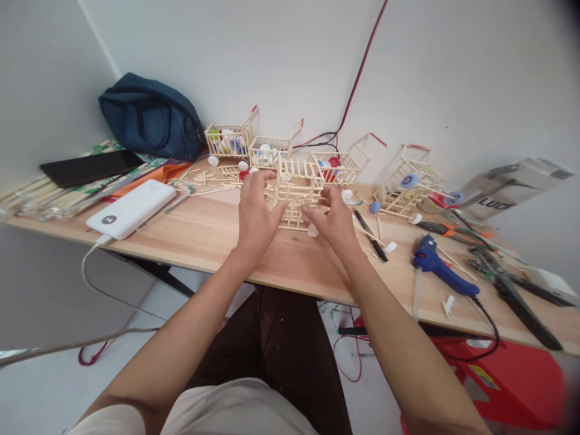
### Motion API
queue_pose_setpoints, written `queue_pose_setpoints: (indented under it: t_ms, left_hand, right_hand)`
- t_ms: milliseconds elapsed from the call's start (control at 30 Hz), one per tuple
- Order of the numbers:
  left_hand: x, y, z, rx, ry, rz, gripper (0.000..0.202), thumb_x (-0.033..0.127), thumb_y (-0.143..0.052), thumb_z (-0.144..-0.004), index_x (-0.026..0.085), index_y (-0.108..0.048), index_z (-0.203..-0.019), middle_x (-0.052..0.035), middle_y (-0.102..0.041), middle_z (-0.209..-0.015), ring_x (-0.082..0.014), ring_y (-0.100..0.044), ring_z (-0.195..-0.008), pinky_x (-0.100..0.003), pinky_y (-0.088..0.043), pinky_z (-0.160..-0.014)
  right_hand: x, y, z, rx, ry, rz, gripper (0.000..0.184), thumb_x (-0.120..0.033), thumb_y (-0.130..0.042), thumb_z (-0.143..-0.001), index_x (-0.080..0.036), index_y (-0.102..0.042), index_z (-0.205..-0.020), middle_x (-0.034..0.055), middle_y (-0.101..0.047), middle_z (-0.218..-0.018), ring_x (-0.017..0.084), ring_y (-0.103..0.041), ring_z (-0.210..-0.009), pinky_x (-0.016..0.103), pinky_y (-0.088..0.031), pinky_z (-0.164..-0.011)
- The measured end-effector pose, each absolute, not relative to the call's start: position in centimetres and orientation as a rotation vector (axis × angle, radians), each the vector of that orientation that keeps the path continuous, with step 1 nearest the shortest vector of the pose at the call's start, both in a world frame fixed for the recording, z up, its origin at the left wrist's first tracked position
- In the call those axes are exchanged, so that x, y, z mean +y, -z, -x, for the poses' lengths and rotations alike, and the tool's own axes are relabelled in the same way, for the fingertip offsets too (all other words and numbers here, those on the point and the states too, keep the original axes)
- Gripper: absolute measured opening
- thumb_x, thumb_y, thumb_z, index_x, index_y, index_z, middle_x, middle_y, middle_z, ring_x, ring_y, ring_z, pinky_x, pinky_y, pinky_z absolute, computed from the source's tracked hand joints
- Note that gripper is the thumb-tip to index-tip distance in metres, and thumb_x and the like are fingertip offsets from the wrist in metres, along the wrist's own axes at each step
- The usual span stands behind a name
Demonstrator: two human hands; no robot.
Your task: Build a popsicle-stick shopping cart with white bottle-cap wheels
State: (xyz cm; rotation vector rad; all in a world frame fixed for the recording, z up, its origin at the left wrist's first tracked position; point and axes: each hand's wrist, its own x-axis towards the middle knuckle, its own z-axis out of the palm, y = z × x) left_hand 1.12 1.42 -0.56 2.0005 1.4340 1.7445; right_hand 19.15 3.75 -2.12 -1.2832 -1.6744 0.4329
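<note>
A small cart frame made of thin wooden sticks [299, 196] is at the middle of the table, tilted, with its slatted side facing me. My left hand [257, 214] grips its left side, thumb in front and fingers behind. On its right side my right hand [336, 222] holds it the same way, fingers bent and partly hidden. A white round wheel [312, 230] shows by the right thumb. Just behind stand similar stick carts, one filled with bottle caps [333, 168] and another with white and blue caps [267, 156].
A blue glue gun [437, 266], black pen [371, 235] and pliers [512, 296] lie at right, near a carton [502, 190] and another stick cart [408, 181]. At left are a white power bank [131, 208], a phone [90, 167], loose sticks [206, 178] and a blue bag [151, 118].
</note>
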Motion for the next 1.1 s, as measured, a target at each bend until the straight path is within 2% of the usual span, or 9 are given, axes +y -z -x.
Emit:
queue_pose_setpoints:
  t_ms: [100,233,600,700,833,900,1000,1100]
  left_hand:
    - [1.8,1.3,-1.1,1.455,-1.634,-1.86,0.052,0.015,-0.076,-0.069,0.024,-0.048,-0.112,-0.0026,-0.061,-0.106,-0.0182,-0.06,-0.095,-0.033,-0.051,-0.085]
    - [2.4,1.9,-1.6,1.413,-1.566,-1.79,0.052,0.014,-0.076,-0.068,0.024,-0.047,-0.11,0.0,-0.06,-0.1,-0.0141,-0.06,-0.083,-0.028,-0.05,-0.076]
    - [2.4,2.2,-1.9,1.424,-1.586,-1.824,0.045,0.014,-0.073,-0.071,0.022,-0.048,-0.107,-0.0015,-0.061,-0.108,-0.0123,-0.058,-0.08,-0.025,-0.049,-0.071]
    - [2.3,2.2,-2.1,1.435,-1.581,-1.837,0.041,0.014,-0.072,-0.072,0.022,-0.047,-0.104,-0.0024,-0.061,-0.109,-0.0131,-0.059,-0.083,-0.026,-0.049,-0.072]
    - [2.6,1.9,-1.3,1.413,-1.529,-1.854,0.04,0.018,-0.073,-0.072,0.022,-0.048,-0.104,-0.0024,-0.063,-0.109,-0.0119,-0.059,-0.077,-0.026,-0.051,-0.071]
    - [2.6,1.7,-0.3,1.382,-1.488,-1.861,0.035,0.019,-0.069,-0.076,0.022,-0.05,-0.105,-0.0031,-0.064,-0.109,-0.0125,-0.061,-0.077,-0.027,-0.052,-0.072]
    - [2.2,1.5,1.5,1.453,-1.458,-1.868,0.017,0.017,-0.055,-0.085,0.02,-0.057,-0.102,-0.0052,-0.068,-0.106,-0.0161,-0.064,-0.085,-0.03,-0.052,-0.078]
    - [1.4,1.6,2.5,1.538,-1.316,-1.963,0.015,0.017,-0.052,-0.086,0.019,-0.062,-0.096,-0.005,-0.071,-0.095,-0.0188,-0.065,-0.086,-0.034,-0.052,-0.083]
  right_hand:
    - [3.7,2.1,-19.1,-1.672,-0.444,1.279,0.049,-0.046,-0.071,-0.074,-0.026,-0.051,-0.114,0.0083,-0.065,-0.12,0.026,-0.067,-0.098,0.045,-0.054,-0.086]
    - [3.9,2.3,-19.1,-1.663,-0.459,1.269,0.051,-0.048,-0.071,-0.075,-0.026,-0.051,-0.116,0.0085,-0.066,-0.119,0.024,-0.067,-0.093,0.045,-0.055,-0.084]
    - [4.2,2.4,-19.1,-1.666,-0.458,1.244,0.059,-0.057,-0.071,-0.074,-0.026,-0.051,-0.12,0.0091,-0.066,-0.117,0.025,-0.067,-0.093,0.046,-0.055,-0.084]
    - [4.2,2.4,-19.2,-1.674,-0.458,1.249,0.058,-0.059,-0.069,-0.075,-0.026,-0.051,-0.119,0.0095,-0.066,-0.119,0.025,-0.067,-0.094,0.045,-0.055,-0.085]
    - [4.1,2.4,-19.3,-1.676,-0.469,1.268,0.055,-0.059,-0.069,-0.076,-0.026,-0.051,-0.117,0.0089,-0.066,-0.118,0.024,-0.067,-0.094,0.045,-0.055,-0.085]
    - [4.1,2.5,-19.4,-1.669,-0.476,1.285,0.054,-0.056,-0.07,-0.075,-0.026,-0.051,-0.116,0.0088,-0.066,-0.118,0.024,-0.067,-0.093,0.045,-0.054,-0.085]
    - [4.1,2.5,-19.4,-1.655,-0.466,1.308,0.053,-0.052,-0.071,-0.075,-0.026,-0.05,-0.116,0.0088,-0.065,-0.12,0.023,-0.067,-0.092,0.044,-0.054,-0.083]
    - [3.9,2.4,-19.1,-1.648,-0.457,1.319,0.052,-0.05,-0.071,-0.075,-0.026,-0.05,-0.116,0.0092,-0.065,-0.119,0.024,-0.067,-0.091,0.043,-0.054,-0.082]
